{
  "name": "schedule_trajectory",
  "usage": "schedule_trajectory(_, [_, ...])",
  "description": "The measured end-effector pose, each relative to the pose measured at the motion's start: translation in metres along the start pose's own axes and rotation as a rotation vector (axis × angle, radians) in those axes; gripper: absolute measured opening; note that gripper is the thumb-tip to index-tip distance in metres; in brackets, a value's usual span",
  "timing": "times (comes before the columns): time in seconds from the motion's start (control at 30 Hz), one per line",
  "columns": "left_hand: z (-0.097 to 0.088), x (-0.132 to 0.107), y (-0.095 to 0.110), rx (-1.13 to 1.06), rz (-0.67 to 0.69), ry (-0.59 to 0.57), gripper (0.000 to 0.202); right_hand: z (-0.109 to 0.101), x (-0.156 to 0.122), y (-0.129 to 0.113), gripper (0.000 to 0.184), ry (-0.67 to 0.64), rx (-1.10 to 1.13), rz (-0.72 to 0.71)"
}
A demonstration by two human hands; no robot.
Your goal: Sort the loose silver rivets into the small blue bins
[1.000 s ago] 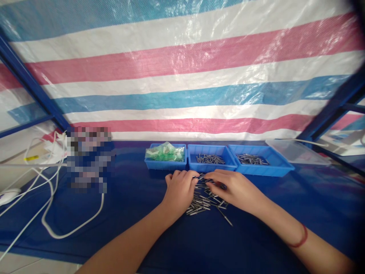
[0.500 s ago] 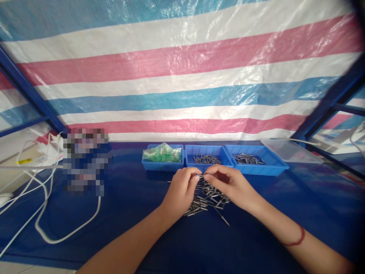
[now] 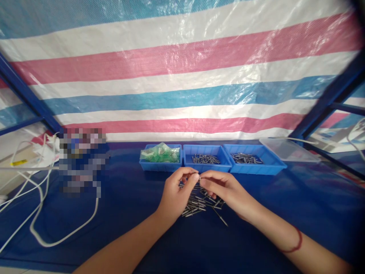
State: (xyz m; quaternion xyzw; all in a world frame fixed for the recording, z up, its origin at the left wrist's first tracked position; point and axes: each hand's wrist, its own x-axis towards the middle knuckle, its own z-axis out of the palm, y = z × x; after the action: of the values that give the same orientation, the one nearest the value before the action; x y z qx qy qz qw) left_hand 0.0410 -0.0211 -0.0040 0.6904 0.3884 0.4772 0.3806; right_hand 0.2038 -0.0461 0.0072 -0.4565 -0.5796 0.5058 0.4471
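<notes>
1. Both hands have lifted off the heap of pins since a second ago, when they lay flat on it. Now their fingertips meet just above it.
2. At far left, white cables run out of view, and the patch beside them is blurred beyond reading.
3. The left hand is bent up at the wrist. Its thumb and forefinger pinch a small metal piece, too tiny to identify.
4. The right hand pinches the same piece from the other side, its other fingers curled under. A red band circles the wrist, and the forearm is cut off below.
5. The pins lie on the blue table cover, partly hidden under both hands, in front of three trays. The left tray holds a green bag, and the middle tray and right tray hold more pins.
</notes>
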Motion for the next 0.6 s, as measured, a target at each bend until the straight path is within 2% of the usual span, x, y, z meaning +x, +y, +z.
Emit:
schedule_trajectory(0.2, [0.0, 0.0, -0.003, -0.021, 0.007, -0.036, 0.02, -0.002, 0.001, 0.0, 0.029, -0.024, -0.012, 0.007])
schedule_trajectory(0.37, [-0.001, 0.001, 0.001, 0.08, 0.055, -0.039, 0.017, -0.006, 0.003, 0.0, 0.027, 0.056, -0.033, -0.041])
schedule_trajectory(0.47, [-0.003, 0.002, 0.004, 0.157, 0.124, -0.038, 0.013, -0.007, 0.002, 0.0, 0.025, 0.104, -0.079, -0.114])
schedule_trajectory(0.6, [-0.004, 0.002, 0.005, 0.237, 0.188, -0.121, 0.011, -0.012, 0.002, -0.001, 0.024, 0.181, -0.287, -0.279])
